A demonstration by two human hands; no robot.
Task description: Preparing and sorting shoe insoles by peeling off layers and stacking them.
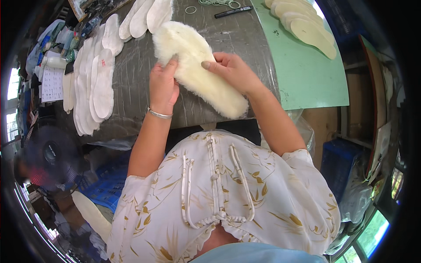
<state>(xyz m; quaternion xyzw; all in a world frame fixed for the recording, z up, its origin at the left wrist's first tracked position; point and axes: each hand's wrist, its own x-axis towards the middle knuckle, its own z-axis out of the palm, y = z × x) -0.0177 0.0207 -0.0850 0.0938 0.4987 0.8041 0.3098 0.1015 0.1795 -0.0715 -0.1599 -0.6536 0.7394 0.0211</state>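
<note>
A cream, fluffy insole [197, 83] is held between both my hands over the dark table, tilted from upper left to lower right. My left hand [165, 83], with a silver bracelet at the wrist, pinches its left edge, thumb on the fleece. From the right, my right hand [230, 71] grips the opposite edge, its thumb also pressed on the fleece. The fingers beneath the insole are partly hidden. Left of my hands, white insoles [103, 85] lie overlapped in a row, fleecy at their edges. More white insoles [144, 17] lie fanned at the back.
Plastic film covers the dark table [131, 83]. On a green board [307, 83] at right lie several cream insoles [311, 37]. A black marker [233, 12] and loose rubber bands [219, 2] are at the back. A fan [50, 151] and a blue crate [103, 186] stand low at left.
</note>
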